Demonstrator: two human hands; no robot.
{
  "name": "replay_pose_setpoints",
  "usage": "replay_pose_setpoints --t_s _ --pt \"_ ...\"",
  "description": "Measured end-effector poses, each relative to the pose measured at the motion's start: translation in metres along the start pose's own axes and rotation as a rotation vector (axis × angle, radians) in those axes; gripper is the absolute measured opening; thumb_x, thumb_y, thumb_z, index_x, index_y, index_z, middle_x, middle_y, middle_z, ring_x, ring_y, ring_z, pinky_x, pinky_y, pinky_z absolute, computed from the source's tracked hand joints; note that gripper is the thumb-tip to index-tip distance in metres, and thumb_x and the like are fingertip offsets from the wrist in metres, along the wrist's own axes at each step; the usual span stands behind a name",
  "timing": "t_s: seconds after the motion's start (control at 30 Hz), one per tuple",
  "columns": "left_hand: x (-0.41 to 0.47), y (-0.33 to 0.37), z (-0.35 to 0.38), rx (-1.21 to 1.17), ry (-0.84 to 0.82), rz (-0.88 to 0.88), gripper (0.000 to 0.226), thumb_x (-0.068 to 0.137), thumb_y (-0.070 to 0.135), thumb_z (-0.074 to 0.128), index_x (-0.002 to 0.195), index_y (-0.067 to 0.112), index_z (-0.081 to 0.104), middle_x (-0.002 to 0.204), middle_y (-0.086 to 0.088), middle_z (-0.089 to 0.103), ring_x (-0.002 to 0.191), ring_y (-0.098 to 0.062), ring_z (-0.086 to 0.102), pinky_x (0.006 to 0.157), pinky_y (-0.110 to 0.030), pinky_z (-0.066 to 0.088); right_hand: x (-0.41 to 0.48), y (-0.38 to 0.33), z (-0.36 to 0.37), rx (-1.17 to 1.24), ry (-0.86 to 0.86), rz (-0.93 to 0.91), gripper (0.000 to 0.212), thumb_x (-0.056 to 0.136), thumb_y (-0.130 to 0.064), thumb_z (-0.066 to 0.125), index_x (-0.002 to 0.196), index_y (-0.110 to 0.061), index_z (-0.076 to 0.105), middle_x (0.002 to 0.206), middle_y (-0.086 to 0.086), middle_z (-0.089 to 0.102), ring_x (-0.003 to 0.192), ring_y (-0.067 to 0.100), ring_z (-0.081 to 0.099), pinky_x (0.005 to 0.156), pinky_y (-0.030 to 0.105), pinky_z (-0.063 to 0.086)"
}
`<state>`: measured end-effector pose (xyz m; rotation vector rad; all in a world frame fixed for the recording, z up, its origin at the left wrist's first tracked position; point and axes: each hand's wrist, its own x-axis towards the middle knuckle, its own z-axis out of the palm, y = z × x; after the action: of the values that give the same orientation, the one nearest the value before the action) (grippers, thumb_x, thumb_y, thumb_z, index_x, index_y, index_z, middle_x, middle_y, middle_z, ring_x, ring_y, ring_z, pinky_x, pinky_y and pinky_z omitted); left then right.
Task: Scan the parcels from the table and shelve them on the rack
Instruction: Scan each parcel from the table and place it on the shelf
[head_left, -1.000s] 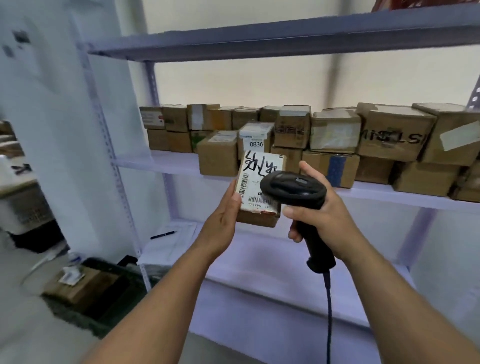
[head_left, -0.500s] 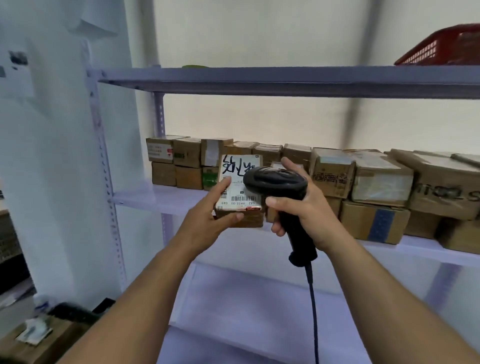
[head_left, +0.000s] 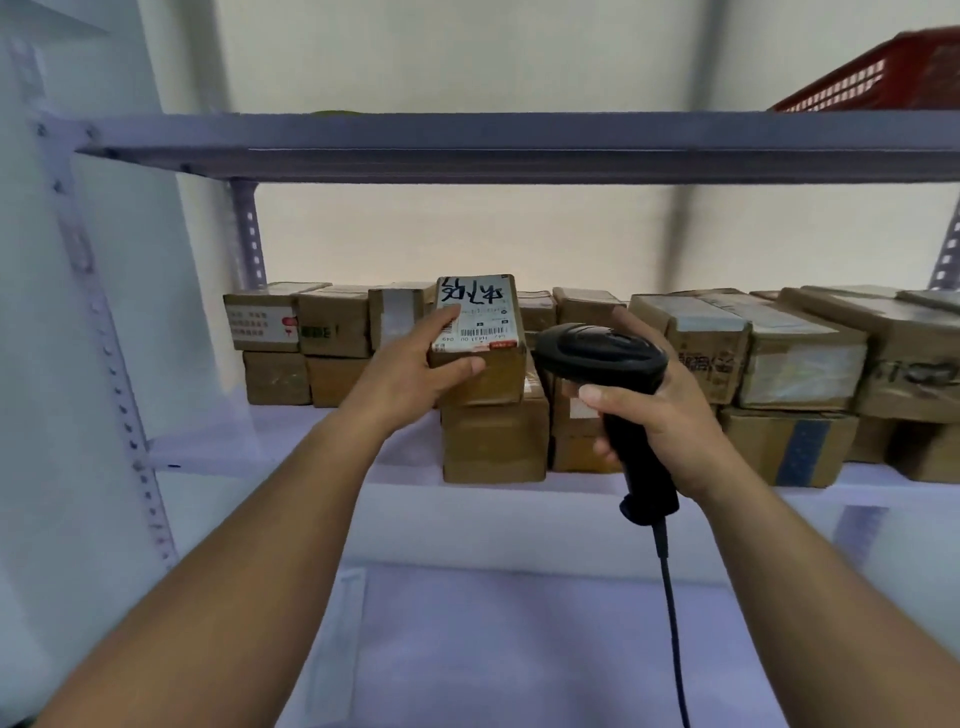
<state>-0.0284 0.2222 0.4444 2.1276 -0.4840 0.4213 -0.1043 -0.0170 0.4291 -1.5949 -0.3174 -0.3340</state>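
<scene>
My left hand (head_left: 410, 371) grips a small cardboard parcel (head_left: 480, 338) with a white label and black handwriting on top. The parcel sits on or just above a stacked box (head_left: 493, 441) on the rack's middle shelf (head_left: 291, 441); I cannot tell whether it rests there. My right hand (head_left: 660, 421) holds a black corded barcode scanner (head_left: 602, 356) just right of the parcel, its head at label height.
Several cardboard boxes (head_left: 800, 358) fill the middle shelf in two layers, left to right. A grey upper shelf (head_left: 519, 148) carries a red plastic basket (head_left: 893, 78) at the right. The lower shelf (head_left: 519, 649) lies below my arms. A perforated rack post (head_left: 98, 332) stands at left.
The view has tilted up and closer to the rack. My left hand has carried the parcel up and forward to the middle shelf's stack; the scanner has stayed beside it.
</scene>
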Motion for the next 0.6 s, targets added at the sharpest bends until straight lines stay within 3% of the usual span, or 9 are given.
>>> replay_pose_setpoints --t_s 0.07,0.17,0.33,0.43,0.6 --pt "0.014 -0.001 0.008 0.013 -0.043 0.017 0.067 0.089 0.038 0.067 0.148 0.036 0.034 0.143 0.004 0.046 0.12 -0.013 0.048 0.1 -0.031 0.045 -0.002 0.003 -0.003 -0.022 0.042 0.008 0.095 0.066 -0.015 0.079 0.147 -0.04 0.035 0.101 0.009 0.074 0.051 0.031 0.059 0.047 0.035 0.051" --pt "0.033 -0.003 0.021 0.019 -0.108 0.007 0.069 0.087 0.048 0.066 0.147 0.039 0.034 0.147 0.001 0.045 0.128 -0.025 0.048 0.1 -0.045 0.049 -0.007 0.007 -0.008 -0.047 0.085 0.018 0.096 0.064 -0.018 0.083 0.145 -0.043 0.037 0.108 0.014 0.071 0.053 0.033 0.061 0.048 0.035 0.053" --pt "0.048 -0.01 0.034 0.103 -0.101 0.013 0.078 0.086 0.059 0.061 0.151 0.035 0.026 0.151 -0.002 0.041 0.134 -0.029 0.043 0.108 -0.044 0.041 -0.015 0.008 -0.013 -0.079 0.173 0.012 0.091 0.065 -0.015 0.086 0.136 -0.05 0.041 0.109 0.003 0.073 0.075 0.054 0.065 0.051 0.04 0.054" --pt "0.051 -0.017 0.035 0.029 -0.07 -0.001 0.09 0.082 0.06 0.065 0.153 0.035 0.017 0.151 -0.002 0.042 0.133 -0.028 0.045 0.108 -0.046 0.04 -0.023 0.009 -0.012 -0.096 0.216 0.027 0.1 0.062 -0.013 0.088 0.142 -0.044 0.037 0.105 0.014 0.071 0.056 0.038 0.061 0.048 0.037 0.052" --pt "0.041 -0.024 0.044 -0.009 0.001 0.051 0.102 0.079 0.061 0.068 0.155 0.035 0.006 0.157 -0.002 0.031 0.139 -0.024 0.036 0.109 -0.04 0.032 -0.035 0.016 -0.01 -0.161 0.25 0.044 0.096 0.07 -0.006 0.083 0.146 -0.04 0.035 0.109 0.015 0.068 0.053 0.029 0.06 0.047 0.036 0.05"
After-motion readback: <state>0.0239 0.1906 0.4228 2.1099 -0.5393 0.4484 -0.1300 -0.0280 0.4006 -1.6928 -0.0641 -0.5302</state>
